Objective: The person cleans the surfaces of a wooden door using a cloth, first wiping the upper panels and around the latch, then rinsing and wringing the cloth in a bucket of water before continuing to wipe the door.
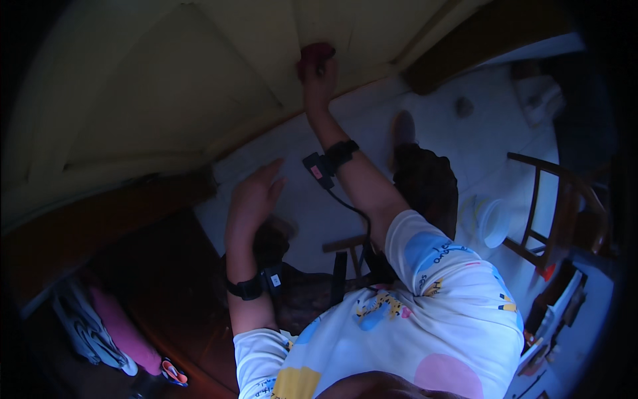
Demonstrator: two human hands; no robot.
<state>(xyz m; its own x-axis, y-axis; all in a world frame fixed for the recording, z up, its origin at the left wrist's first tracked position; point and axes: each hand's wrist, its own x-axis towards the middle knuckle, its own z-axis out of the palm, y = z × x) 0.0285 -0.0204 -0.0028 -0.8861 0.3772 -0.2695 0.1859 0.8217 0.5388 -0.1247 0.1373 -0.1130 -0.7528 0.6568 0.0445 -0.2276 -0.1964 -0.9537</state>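
Note:
My right hand reaches far forward, closed around a dark red cloth that is pressed to a pale panelled door. The cloth is partly hidden by my fingers and lies in dim light. Nearer my body, my left hand hangs over the tiled floor, fingers loosely spread and nothing in them, a short way from the door's lower edge. Each forearm wears a black strap with a small device; a cable runs from the right one.
On the right, a translucent bucket stands on white floor tiles beside a wooden chair. Dark wooden frame pieces flank the door. Clothes and a pink cloth lie on dark reddish wooden furniture at lower left.

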